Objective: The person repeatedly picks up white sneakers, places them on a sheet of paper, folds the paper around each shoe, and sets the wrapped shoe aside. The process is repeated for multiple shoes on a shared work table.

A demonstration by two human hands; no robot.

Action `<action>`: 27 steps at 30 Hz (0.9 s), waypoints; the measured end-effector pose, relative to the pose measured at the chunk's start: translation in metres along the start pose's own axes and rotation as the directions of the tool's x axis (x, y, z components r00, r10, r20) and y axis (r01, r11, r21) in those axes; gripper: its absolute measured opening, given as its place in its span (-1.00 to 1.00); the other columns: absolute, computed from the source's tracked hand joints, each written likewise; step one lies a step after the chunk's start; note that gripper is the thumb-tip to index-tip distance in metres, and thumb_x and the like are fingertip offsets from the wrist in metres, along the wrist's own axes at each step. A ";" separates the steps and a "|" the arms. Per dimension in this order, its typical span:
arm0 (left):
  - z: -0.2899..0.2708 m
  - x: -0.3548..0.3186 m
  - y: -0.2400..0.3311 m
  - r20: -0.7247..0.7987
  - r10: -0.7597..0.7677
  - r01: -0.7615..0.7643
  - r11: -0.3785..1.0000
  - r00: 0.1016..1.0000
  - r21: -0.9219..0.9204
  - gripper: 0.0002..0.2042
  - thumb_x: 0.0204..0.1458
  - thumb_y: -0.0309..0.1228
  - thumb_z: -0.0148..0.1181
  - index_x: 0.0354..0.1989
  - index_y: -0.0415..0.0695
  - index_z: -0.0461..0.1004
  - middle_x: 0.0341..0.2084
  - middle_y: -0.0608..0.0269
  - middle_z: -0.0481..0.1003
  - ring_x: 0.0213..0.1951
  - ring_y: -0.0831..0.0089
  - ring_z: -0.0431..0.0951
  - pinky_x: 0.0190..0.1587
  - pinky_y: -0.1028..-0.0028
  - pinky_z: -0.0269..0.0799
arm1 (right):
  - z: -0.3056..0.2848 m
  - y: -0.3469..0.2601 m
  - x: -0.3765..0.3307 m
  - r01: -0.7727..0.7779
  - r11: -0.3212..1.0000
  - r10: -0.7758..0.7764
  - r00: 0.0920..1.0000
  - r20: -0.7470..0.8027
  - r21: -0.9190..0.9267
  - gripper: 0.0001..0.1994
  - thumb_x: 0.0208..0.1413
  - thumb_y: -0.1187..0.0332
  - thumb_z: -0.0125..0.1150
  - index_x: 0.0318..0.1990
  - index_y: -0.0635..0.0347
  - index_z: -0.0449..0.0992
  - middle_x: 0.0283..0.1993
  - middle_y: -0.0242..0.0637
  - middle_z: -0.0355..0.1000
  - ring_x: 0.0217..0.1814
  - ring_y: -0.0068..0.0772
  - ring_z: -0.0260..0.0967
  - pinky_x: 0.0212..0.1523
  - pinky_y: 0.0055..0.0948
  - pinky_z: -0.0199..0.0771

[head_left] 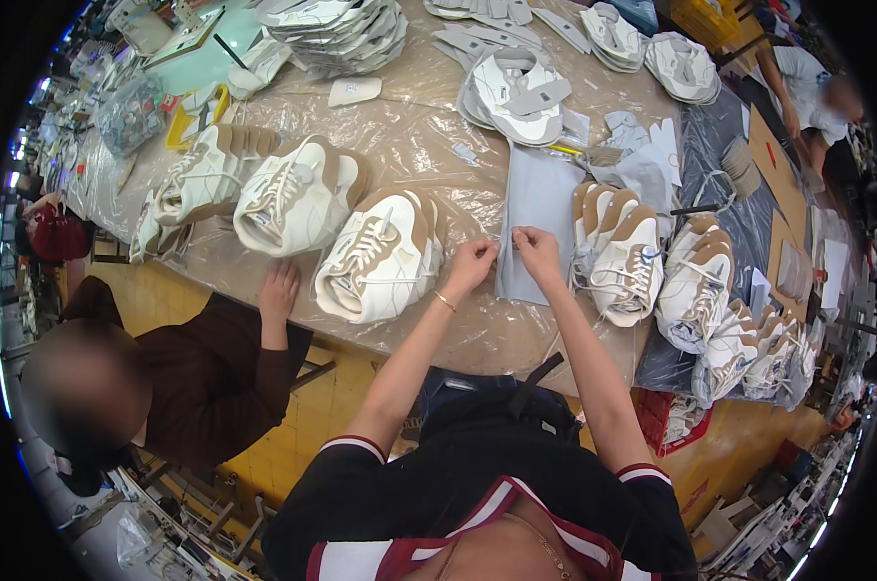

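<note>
My left hand (pixel 472 265) is closed in a pinch at the left edge of a grey-blue sheet (pixel 543 189) lying on the plastic-covered table. Over that sheet, close by, my right hand (pixel 536 256) also has its fingertips pressed together. Whatever sits between either set of fingertips is too small to make out. Left of my left hand stands a stack of white-and-tan shoe uppers (pixel 375 257) with white laces. Another stack of laced uppers (pixel 627 266) is just right of my right hand.
A person's hand (pixel 279 289) rests on the table edge at left. More laced uppers (pixel 298 198) stand beyond it. Unlaced white uppers (pixel 521 92) are piled at the far side. Further stacks (pixel 695 281) line the right, above a red crate (pixel 659 418) on the floor.
</note>
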State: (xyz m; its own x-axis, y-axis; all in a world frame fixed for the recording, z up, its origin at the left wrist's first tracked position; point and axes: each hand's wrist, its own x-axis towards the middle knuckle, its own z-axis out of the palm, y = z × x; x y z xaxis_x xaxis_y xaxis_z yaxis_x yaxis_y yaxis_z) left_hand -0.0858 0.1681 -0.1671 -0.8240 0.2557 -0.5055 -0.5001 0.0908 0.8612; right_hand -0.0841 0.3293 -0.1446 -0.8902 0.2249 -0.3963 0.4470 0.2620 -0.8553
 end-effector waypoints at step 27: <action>-0.009 0.036 0.023 -0.276 0.379 -0.187 0.825 0.883 0.534 -0.52 0.00 -0.33 0.24 0.09 -0.24 0.33 0.00 -0.14 0.42 0.04 0.00 0.43 0.08 0.18 0.35 | -0.027 0.008 0.008 -0.015 0.998 0.014 1.000 -0.007 -0.061 -0.74 0.24 0.27 0.10 -0.13 0.32 0.53 -0.37 -0.45 0.47 -0.36 -0.60 0.35 -0.29 -0.53 0.36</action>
State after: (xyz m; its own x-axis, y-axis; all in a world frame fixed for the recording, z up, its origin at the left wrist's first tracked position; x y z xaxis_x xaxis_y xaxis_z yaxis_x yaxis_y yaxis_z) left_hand -0.1293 0.1706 -0.1656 -0.9908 -0.0052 -0.1350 -0.1164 0.5406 0.8332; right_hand -0.0856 0.3584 -0.1454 -0.8829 0.2354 -0.4062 0.4647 0.3156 -0.8273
